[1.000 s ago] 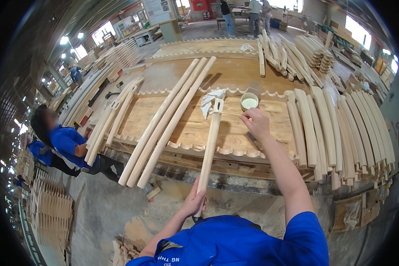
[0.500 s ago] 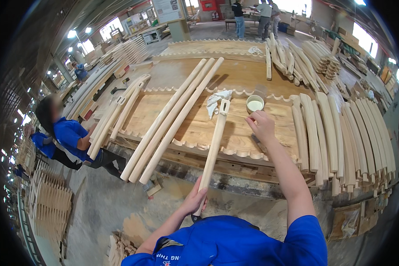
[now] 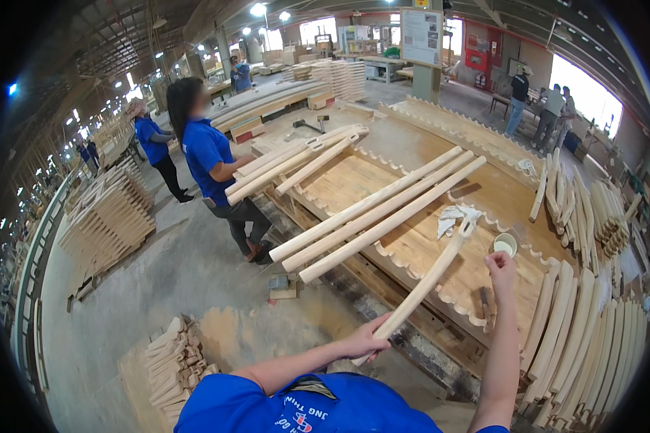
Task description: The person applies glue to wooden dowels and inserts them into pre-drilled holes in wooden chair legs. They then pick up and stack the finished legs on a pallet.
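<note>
My left hand (image 3: 368, 340) is closed around the near end of a long, pale wooden post (image 3: 427, 283). The post slants away over the workbench, and a slot is cut through its far end. Beside that end lies a crumpled white cloth (image 3: 451, 218). My right hand (image 3: 501, 270) is held at the near side of a small round cup (image 3: 505, 242) with pale contents. Its fingers are pinched together; whatever they may hold is too small to make out. A dark-handled tool (image 3: 484, 303) lies on the bench below that hand.
Three long posts (image 3: 383, 215) lie across the scalloped wooden rack (image 3: 404, 268) to the left. More posts (image 3: 563, 317) stand in rows at right. A person in blue (image 3: 208, 155) stands at the bench's left end, near a hammer (image 3: 312, 124). Wood pieces (image 3: 177, 364) are piled on the floor.
The view has swung left, so the bench appears farther right and tilted. My left hand still grips the post, and my right hand remains by the cup with fingers pinched.
</note>
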